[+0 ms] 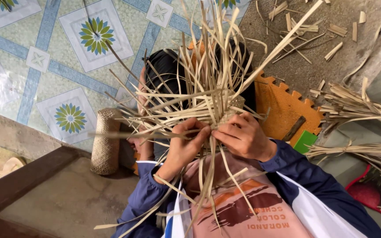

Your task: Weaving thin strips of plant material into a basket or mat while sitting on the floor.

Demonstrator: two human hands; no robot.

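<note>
Both hands, the left hand (182, 147) and right hand (242, 136), pinch strips (208, 83) of a half-woven basket (230, 108); many loose ends remain unwoven.

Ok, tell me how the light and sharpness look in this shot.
Head view: soft, even daylight with no glare or hard shadows; left hand, right hand and the woven strips are fairly sharp; the loose strips at the right edge look softer, and wide-angle stretch shows toward the corners.
</note>
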